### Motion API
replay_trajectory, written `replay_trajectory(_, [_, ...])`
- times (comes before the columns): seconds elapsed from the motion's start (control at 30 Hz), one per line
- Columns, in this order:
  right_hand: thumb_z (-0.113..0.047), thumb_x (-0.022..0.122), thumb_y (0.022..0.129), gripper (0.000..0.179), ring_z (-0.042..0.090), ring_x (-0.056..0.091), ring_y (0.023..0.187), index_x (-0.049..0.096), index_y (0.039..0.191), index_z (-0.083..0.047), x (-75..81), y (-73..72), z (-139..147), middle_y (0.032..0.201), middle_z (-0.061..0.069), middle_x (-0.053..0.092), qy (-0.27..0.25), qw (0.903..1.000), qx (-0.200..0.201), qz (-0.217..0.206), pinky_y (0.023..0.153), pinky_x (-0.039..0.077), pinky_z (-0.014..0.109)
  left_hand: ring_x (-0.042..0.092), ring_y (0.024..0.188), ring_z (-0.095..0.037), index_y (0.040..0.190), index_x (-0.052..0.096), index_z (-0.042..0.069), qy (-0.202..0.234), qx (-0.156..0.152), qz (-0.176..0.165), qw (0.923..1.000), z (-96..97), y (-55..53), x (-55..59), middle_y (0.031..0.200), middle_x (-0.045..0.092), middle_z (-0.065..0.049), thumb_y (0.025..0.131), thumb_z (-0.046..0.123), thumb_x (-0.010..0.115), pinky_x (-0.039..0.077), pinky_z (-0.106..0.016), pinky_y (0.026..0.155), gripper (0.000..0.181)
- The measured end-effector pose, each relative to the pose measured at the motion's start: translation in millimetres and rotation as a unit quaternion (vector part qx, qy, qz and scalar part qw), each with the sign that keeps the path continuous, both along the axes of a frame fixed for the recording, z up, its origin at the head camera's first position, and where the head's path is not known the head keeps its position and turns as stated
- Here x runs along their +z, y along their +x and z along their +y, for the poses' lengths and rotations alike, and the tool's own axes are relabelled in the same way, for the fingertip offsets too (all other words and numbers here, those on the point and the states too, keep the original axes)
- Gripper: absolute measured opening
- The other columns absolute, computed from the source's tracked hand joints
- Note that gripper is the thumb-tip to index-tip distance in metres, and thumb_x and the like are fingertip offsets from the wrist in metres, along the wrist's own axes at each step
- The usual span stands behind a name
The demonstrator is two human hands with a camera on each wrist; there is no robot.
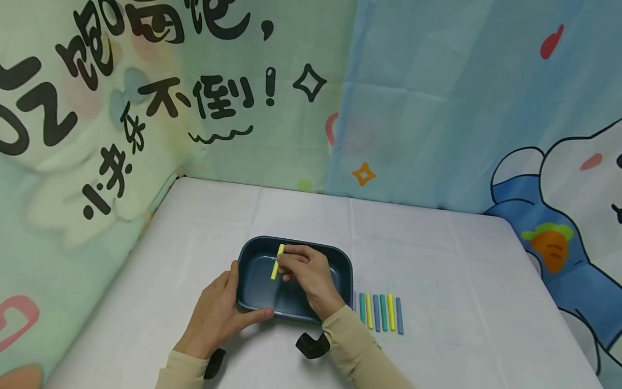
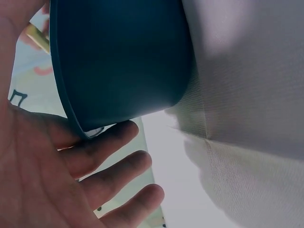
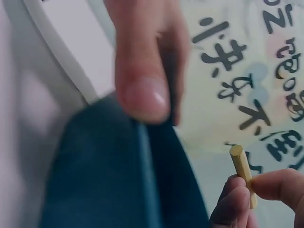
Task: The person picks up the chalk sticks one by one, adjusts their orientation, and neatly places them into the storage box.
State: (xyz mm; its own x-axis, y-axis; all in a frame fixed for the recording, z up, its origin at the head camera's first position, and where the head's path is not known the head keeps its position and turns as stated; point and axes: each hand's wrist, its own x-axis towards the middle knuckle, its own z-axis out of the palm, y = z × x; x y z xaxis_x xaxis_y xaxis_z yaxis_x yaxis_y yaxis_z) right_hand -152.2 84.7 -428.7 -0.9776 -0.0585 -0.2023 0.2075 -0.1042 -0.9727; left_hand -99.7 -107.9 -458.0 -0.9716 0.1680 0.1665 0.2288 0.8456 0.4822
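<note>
In the head view, a yellow stick point(image 1: 274, 271) is pinched by the right hand point(image 1: 311, 273) above the tray point(image 1: 255, 289), pointed toward the worktop's point(image 1: 461, 324) far edge; other sticks point(image 1: 383, 312) are lined up rightward. In the left wrist view, the tray is touched by the left hand point(image 2: 61, 161), fingers extended. In the right wrist view, both stick ends are left free.

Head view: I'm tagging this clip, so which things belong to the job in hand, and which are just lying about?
Part of the job:
yellow stick, held by the right hand
dark blue tray, touched by the left hand
row of coloured sticks beside the tray, probably

Apparently just surroundings:
printed backdrop
white cloth underneath
black pieces at the wrists
</note>
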Motion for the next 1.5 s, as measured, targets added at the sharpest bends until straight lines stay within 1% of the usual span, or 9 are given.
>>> replay_trajectory(0.1, [-0.012, 0.073, 0.079, 0.038, 0.018, 0.065, 0.071, 0.06, 0.112, -0.001, -6.3, -1.3, -9, 0.093, 0.013, 0.067, 0.006, 0.9998, 0.008, -0.019, 0.061, 0.053, 0.026, 0.052, 0.112, -0.03, 0.146, 0.021, -0.004, 0.002, -0.005, 0.004, 1.0, -0.5, 0.8, 0.1, 0.13, 0.049, -0.021, 0.06, 0.083, 0.056, 0.043, -0.043, 0.091, 0.127])
replay_trajectory(0.23, [-0.011, 0.072, 0.079, 0.037, 0.018, 0.065, 0.068, 0.06, 0.112, 0.0, -13.7, -3.7, -16, 0.09, 0.012, 0.067, 0.039, 0.9982, 0.019, -0.042, 0.06, 0.053, 0.026, 0.051, 0.112, -0.031, 0.145, 0.021, -0.005, 0.003, -0.012, 0.01, 0.9999, -0.9, 1.4, 0.7, 0.13, 0.049, -0.022, 0.061, 0.082, 0.057, 0.043, -0.043, 0.092, 0.125])
replay_trajectory(0.43, [-0.009, 0.071, 0.079, 0.035, 0.015, 0.063, 0.063, 0.059, 0.11, 0.001, -20.4, -8.9, -19, 0.086, 0.01, 0.068, 0.094, 0.9917, 0.053, -0.069, 0.06, 0.053, 0.027, 0.05, 0.114, -0.032, 0.146, 0.02, -0.004, 0.008, -0.015, 0.002, 0.9999, -1.0, 2.0, 0.5, 0.131, 0.047, -0.023, 0.062, 0.081, 0.058, 0.042, -0.044, 0.093, 0.125])
replay_trajectory(0.57, [-0.009, 0.07, 0.079, 0.032, 0.015, 0.063, 0.061, 0.06, 0.108, 0.001, -23.8, -14.5, -20, 0.083, 0.008, 0.068, 0.124, 0.9869, 0.064, -0.081, 0.06, 0.054, 0.028, 0.051, 0.114, -0.032, 0.146, 0.02, -0.004, 0.008, -0.012, 0.002, 0.9999, -1.0, 1.5, -0.1, 0.131, 0.048, -0.022, 0.063, 0.08, 0.058, 0.042, -0.044, 0.092, 0.124])
replay_trajectory(0.77, [-0.005, 0.07, 0.08, 0.028, 0.015, 0.064, 0.059, 0.059, 0.104, 0.003, -29.6, -20.0, -22, 0.078, 0.008, 0.068, 0.145, 0.9842, 0.039, -0.095, 0.055, 0.053, 0.025, 0.05, 0.116, -0.031, 0.146, 0.019, -0.004, 0.008, -0.016, -0.001, 0.9998, 0.4, -0.2, 0.3, 0.133, 0.046, -0.022, 0.064, 0.08, 0.057, 0.042, -0.043, 0.093, 0.123])
replay_trajectory(0.9, [-0.004, 0.07, 0.079, 0.027, 0.015, 0.064, 0.058, 0.059, 0.102, 0.003, -30.5, -17.9, -24, 0.076, 0.009, 0.067, 0.164, 0.9821, 0.03, -0.088, 0.053, 0.052, 0.025, 0.05, 0.115, -0.03, 0.146, 0.02, -0.004, 0.005, -0.014, -0.006, 0.9999, 0.6, 0.6, 0.4, 0.133, 0.046, -0.021, 0.063, 0.081, 0.057, 0.042, -0.043, 0.093, 0.124])
replay_trajectory(1.13, [-0.006, 0.071, 0.077, 0.025, 0.014, 0.063, 0.055, 0.06, 0.099, 0.0, -30.8, -13.0, -29, 0.072, 0.006, 0.066, 0.217, 0.9727, 0.023, -0.08, 0.05, 0.051, 0.024, 0.05, 0.115, -0.03, 0.145, 0.02, -0.005, 0.008, -0.012, -0.013, 0.9998, 0.4, 3.3, -1.3, 0.133, 0.046, -0.021, 0.064, 0.08, 0.057, 0.042, -0.043, 0.093, 0.123])
replay_trajectory(1.3, [-0.004, 0.071, 0.077, 0.025, 0.015, 0.063, 0.054, 0.061, 0.099, 0.0, -30.4, -13.1, -29, 0.072, 0.007, 0.066, 0.216, 0.9729, 0.022, -0.081, 0.05, 0.052, 0.025, 0.052, 0.113, -0.03, 0.145, 0.021, -0.006, 0.006, -0.019, 0.007, 0.9998, 0.5, 3.4, -2.6, 0.131, 0.048, -0.022, 0.065, 0.078, 0.059, 0.043, -0.042, 0.091, 0.122])
replay_trajectory(1.5, [-0.002, 0.074, 0.075, 0.025, 0.016, 0.063, 0.052, 0.062, 0.098, 0.0, -30.4, -15.0, -29, 0.07, 0.009, 0.066, 0.216, 0.9724, 0.019, -0.086, 0.05, 0.053, 0.027, 0.05, 0.115, -0.032, 0.145, 0.02, -0.006, 0.01, -0.019, 0.003, 0.9998, 0.0, 3.2, -0.6, 0.132, 0.046, -0.023, 0.065, 0.077, 0.06, 0.043, -0.044, 0.092, 0.122])
